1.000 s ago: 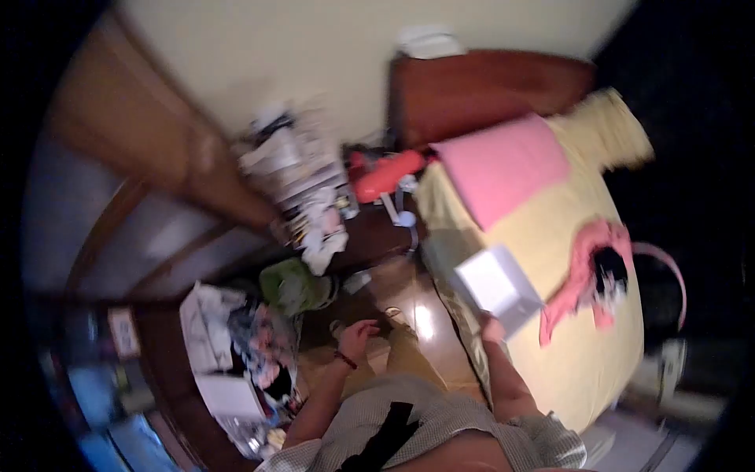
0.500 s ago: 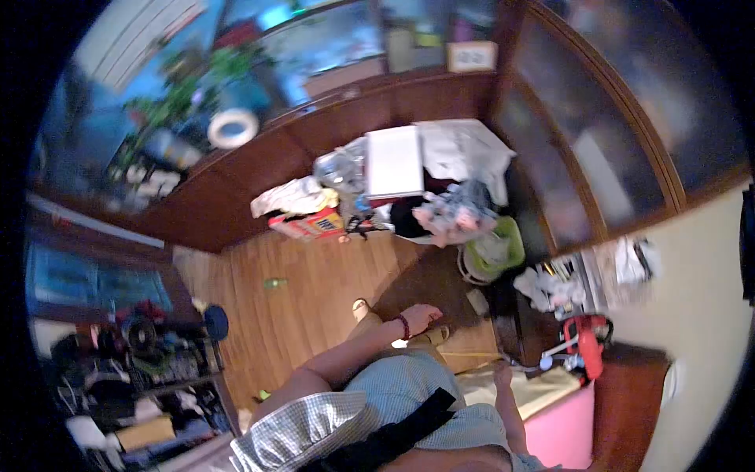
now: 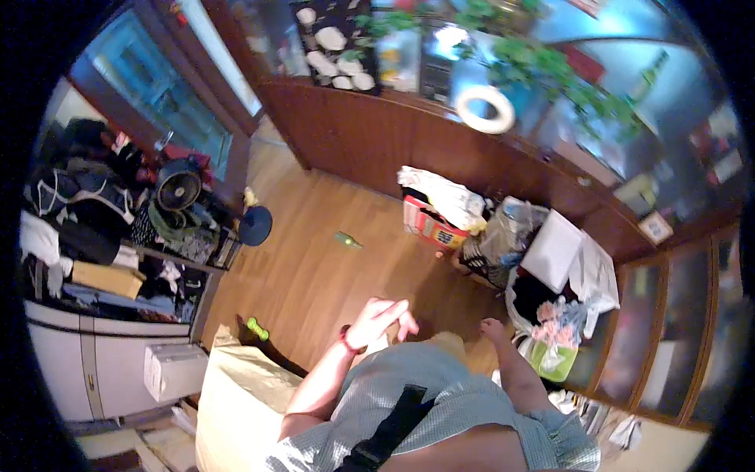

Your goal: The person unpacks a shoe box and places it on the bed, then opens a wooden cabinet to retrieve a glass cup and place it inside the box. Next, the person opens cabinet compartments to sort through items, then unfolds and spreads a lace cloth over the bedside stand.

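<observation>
My left hand (image 3: 381,324), with a red beaded bracelet (image 3: 344,340) at the wrist, hangs in front of my waist. Its fingers are bent but apart, and no held object shows. A small white patch (image 3: 379,344) lies just below it; I cannot tell what it is. On the other side, my right hand (image 3: 493,330) is low beside my body with its fingers curled in and nothing visible in them. Nearest to it is a green bin (image 3: 553,360) by pink artificial flowers (image 3: 554,330). Both hands are over the wood floor (image 3: 314,271), touching nothing I can see.
A red box (image 3: 432,224) with cloth on top and bagged items line the brown cabinet (image 3: 354,130). A green bottle (image 3: 348,240) and a lime dumbbell (image 3: 256,329) lie on the floor. At left are a cluttered shelf (image 3: 169,256), a fan (image 3: 179,189) and a white box (image 3: 174,371).
The view has swung left, so the cabinet, boxes and bin have shifted right. My left hand sits further left, and my right hand is higher in view. Neither hand has visibly picked anything up.
</observation>
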Demonstrator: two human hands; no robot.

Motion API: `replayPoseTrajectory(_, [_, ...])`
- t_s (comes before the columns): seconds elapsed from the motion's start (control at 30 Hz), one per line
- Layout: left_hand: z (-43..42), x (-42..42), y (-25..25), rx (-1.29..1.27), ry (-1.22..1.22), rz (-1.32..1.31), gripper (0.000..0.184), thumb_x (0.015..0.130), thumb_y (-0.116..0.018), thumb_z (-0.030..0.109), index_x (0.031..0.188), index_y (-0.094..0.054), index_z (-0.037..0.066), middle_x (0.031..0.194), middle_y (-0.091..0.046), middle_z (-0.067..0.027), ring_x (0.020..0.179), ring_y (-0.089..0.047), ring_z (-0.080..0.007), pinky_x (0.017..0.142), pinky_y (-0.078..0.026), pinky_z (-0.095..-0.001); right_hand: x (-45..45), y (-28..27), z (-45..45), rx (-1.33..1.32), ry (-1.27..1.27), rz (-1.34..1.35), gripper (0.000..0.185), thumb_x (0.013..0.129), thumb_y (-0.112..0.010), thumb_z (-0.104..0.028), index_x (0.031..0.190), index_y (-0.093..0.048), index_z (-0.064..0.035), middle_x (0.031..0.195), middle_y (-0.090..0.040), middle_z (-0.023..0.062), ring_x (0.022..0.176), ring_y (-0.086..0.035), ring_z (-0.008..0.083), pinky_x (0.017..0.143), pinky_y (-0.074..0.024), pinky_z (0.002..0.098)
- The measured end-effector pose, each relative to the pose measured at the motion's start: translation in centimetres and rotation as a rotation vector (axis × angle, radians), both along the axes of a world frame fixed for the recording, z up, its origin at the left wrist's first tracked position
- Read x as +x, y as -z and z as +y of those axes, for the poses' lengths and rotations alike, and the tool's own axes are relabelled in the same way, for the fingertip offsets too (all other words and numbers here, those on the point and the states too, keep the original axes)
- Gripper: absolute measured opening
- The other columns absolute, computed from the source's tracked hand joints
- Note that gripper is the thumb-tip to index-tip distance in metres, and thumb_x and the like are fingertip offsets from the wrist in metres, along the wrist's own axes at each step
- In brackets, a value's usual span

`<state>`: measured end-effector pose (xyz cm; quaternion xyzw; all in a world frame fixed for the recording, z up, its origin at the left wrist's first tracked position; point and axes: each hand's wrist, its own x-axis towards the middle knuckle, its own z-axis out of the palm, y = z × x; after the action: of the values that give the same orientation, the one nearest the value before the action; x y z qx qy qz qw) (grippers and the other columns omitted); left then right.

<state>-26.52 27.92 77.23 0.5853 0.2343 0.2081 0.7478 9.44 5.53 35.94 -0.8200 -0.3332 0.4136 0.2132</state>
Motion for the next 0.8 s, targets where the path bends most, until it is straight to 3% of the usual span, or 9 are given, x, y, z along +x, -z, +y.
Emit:
replayPoseTrajectory(0.1, [2.2,-3.3,-9.4,-0.173,0.258,-1.091,0.049,0.095,-0.036,0.037,0.065,-0.059,0.006,0.062,-0.059,-0.0045,0.055,-0.054,-0.0154,0.047,-0.040,-0.0280,-5.0,-0.4,10.0,-0.001,-0.306,0.035,0.026,0.083,-0.058,-0.020,0.101,-0.061,-0.0007,0.076,-0.063,0.0075,0.065,-0.061,0.0166,0.056,-0.0506,0.0308])
replayPoseTrajectory(0.13, [4.5,-3.2,-11.8,0.036,0.602,-1.332,0.050,0.096,-0.032,0.039,0.070,-0.058,0.005,0.068,-0.059,-0.0059,0.057,-0.055,-0.0161,0.047,-0.041,-0.0295,-6.4,-1.0,13.1,0.039,-0.432,0.073,0.026,0.083,-0.057,-0.020,0.101,-0.061,-0.0016,0.077,-0.064,0.0076,0.066,-0.062,0.0167,0.057,-0.0507,0.0310])
replayPoseTrajectory(0.2, [7.7,-2.9,-16.5,0.212,0.884,-1.432,0.046,0.096,-0.032,0.038,0.077,-0.057,0.004,0.074,-0.057,-0.0075,0.063,-0.056,-0.0202,0.052,-0.043,-0.0314,-8.5,-2.3,19.1,-0.083,-0.529,0.054,0.026,0.083,-0.057,-0.021,0.102,-0.062,-0.0030,0.077,-0.064,0.0083,0.066,-0.062,0.0165,0.059,-0.0507,0.0308])
replayPoseTrajectory(0.23, [8.0,-4.0,-14.7,0.160,0.985,-1.457,0.036,0.092,-0.038,0.045,0.110,-0.037,0.015,0.104,-0.049,-0.0122,0.072,-0.058,-0.0226,0.057,-0.047,-0.0289,-9.7,-3.2,21.7,-0.144,-0.584,0.044,0.027,0.083,-0.057,-0.021,0.103,-0.062,-0.0037,0.077,-0.064,0.0086,0.067,-0.062,0.0164,0.060,-0.0506,0.0307])
replayPoseTrajectory(0.27, [8.0,-4.6,-13.2,0.112,1.086,-1.477,0.068,0.088,-0.044,0.053,0.143,-0.016,0.025,0.133,-0.041,-0.0168,0.081,-0.061,-0.0250,0.063,-0.051,-0.0264,-10.3,-4.0,23.6,-0.108,-0.633,0.044,0.026,0.084,-0.057,-0.021,0.104,-0.062,-0.0043,0.077,-0.064,0.0091,0.068,-0.062,0.0168,0.061,-0.0505,0.0309])
replayPoseTrajectory(0.37, [13.9,-3.1,-12.7,0.131,0.990,-1.451,0.054,0.089,-0.043,0.047,0.132,-0.024,0.021,0.121,-0.044,-0.0149,0.079,-0.060,-0.0231,0.062,-0.050,-0.0277,-11.8,-7.3,31.9,-0.129,-0.696,0.071,0.027,0.085,-0.056,-0.019,0.106,-0.060,-0.0030,0.081,-0.064,0.0101,0.073,-0.061,0.0201,0.066,-0.0495,0.0336])
replayPoseTrajectory(0.53, [27.4,0.0,-12.7,0.274,0.660,-1.247,0.034,0.090,-0.043,0.037,0.113,-0.038,0.013,0.102,-0.050,-0.0118,0.075,-0.058,-0.0200,0.061,-0.048,-0.0297,-8.6,-0.5,42.7,-0.366,-0.847,0.170,0.026,0.089,-0.050,-0.014,0.109,-0.057,0.0022,0.086,-0.062,0.0080,0.071,-0.059,0.0190,0.066,-0.0491,0.0328])
replayPoseTrajectory(0.73, [41.7,3.0,-9.4,0.518,0.153,-0.314,0.025,0.091,-0.042,0.026,0.091,-0.054,0.004,0.078,-0.057,-0.0080,0.070,-0.057,-0.0163,0.060,-0.046,-0.0322,-8.8,-0.7,56.9,-0.280,-0.850,0.094,0.024,0.088,-0.052,-0.015,0.106,-0.059,-0.0007,0.086,-0.063,0.0080,0.072,-0.059,0.0170,0.064,-0.0492,0.0315])
replayPoseTrajectory(0.8, [45.3,2.6,-3.6,0.062,-0.025,-0.263,0.031,0.093,-0.042,0.029,0.085,-0.058,0.004,0.069,-0.058,-0.0053,0.064,-0.055,-0.0130,0.056,-0.045,-0.0294,-11.6,-0.8,63.4,-0.139,-0.887,-0.022,0.023,0.088,-0.052,-0.015,0.105,-0.060,-0.0021,0.086,-0.064,0.0081,0.073,-0.060,0.0165,0.063,-0.0493,0.0312])
